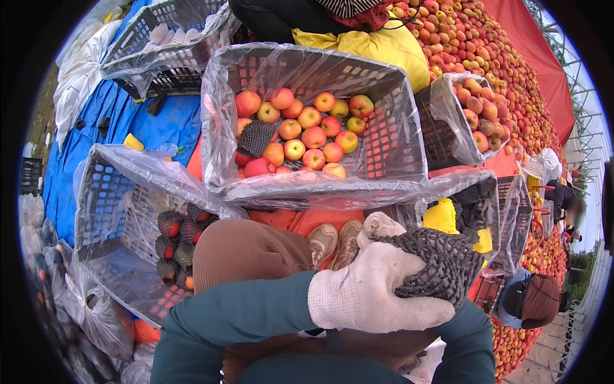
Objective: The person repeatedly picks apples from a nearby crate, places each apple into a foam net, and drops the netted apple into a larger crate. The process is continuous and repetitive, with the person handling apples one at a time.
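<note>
My left hand [377, 291], in a white knit glove, is wrapped round a black foam fruit net [441, 262] in front of my knees. The net bulges; whether an apple is inside cannot be seen. My right hand [382, 228], gloved alike, is mostly hidden behind the left hand and the net. Only a curled part of it shows, and what it grips is out of sight. Ahead stands a plastic-lined crate [313, 190] with loose red and yellow apples [313, 137] and another black foam net [257, 139]. At left, a lined crate [105, 214] contains apples in black nets [182, 243].
Close on the right, a lined crate [489, 192] holds black nets and yellow pieces [440, 216]. Beyond are a crate of apples [483, 115] and a large apple heap [505, 57]. Another person [275, 16] sits at the far side. Blue sheeting [96, 128] covers ground at left.
</note>
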